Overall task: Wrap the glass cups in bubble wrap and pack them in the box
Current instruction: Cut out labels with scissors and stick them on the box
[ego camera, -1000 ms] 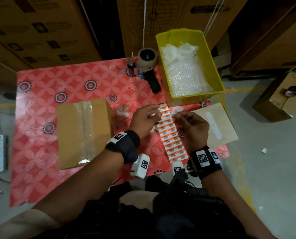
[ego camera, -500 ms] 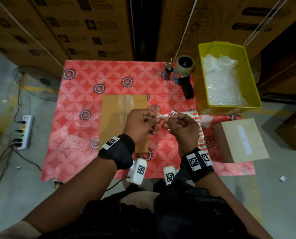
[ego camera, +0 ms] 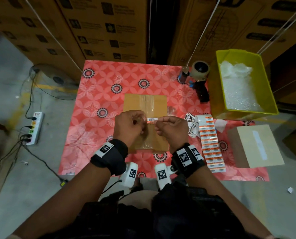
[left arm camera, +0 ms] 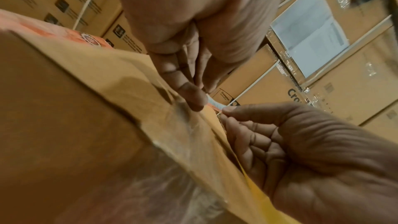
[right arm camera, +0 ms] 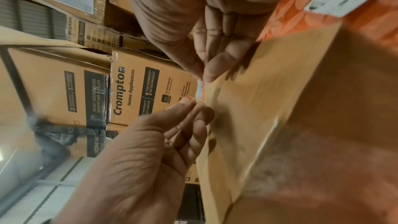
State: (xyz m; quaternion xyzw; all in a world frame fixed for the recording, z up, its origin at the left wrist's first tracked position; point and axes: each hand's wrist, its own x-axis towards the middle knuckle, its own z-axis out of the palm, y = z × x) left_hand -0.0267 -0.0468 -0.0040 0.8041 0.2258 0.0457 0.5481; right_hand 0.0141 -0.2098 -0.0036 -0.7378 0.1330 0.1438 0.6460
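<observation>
**Label stretched crosswise, box directly beneath**

Head view: I hold a small orange-and-white barcode sticker (ego camera: 151,119) by its two ends, my left hand (ego camera: 128,127) pinching the left end and my right hand (ego camera: 169,129) pinching the right end. Its long axis runs left to right, across the clear tape seam of the sealed cardboard box (ego camera: 144,107), which runs near to far. The box lies straight under both hands on the red patterned tablecloth (ego camera: 99,94), so I judge the coming move is simply downward, and neither hand is nearer than the other. The sticker roll (ego camera: 211,140) lies to my right, beside a second taped box (ego camera: 254,145); the yellow bin (ego camera: 221,94) of bubble wrap (ego camera: 238,90) sits far right, next to the tape dispenser (ego camera: 198,75). I see no glass cups; presumably they are inside the closed box.

Left wrist view: my fingertips (left arm camera: 193,100) hold the sticker's edge just over the box top (left arm camera: 107,77), my right hand's thumb and forefinger meeting it from the other side.

Right wrist view: both pinches face each other, the sticker (right arm camera: 200,89) seen edge-on between them, close above the cardboard. Whether it touches yet, I cannot tell.
</observation>
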